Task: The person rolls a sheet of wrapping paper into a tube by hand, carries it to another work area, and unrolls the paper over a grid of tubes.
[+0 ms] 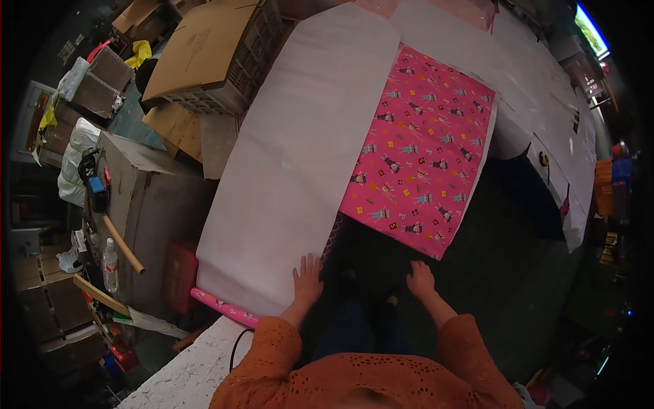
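My left hand (307, 279) lies with fingers spread on the lower right edge of a long white sheet of paper (286, 157). At that sheet's near end is a rolled part (225, 307) showing a pink printed side. To the right lies a bright pink sheet of wrapping paper (422, 150) printed with small cartoon figures, partly over white paper. My right hand (421, 278) hovers just below the pink sheet's near corner, apart from it, fingers loosely extended and nothing visible in them.
A cardboard box (201, 51) sits on a plastic crate (238, 95) at upper left. Left of the paper are a large grey box (163, 204), a cardboard tube (124, 245) and a plastic bottle (110, 266). More white sheets (545, 129) hang at right; a lit screen (591, 31) is beyond.
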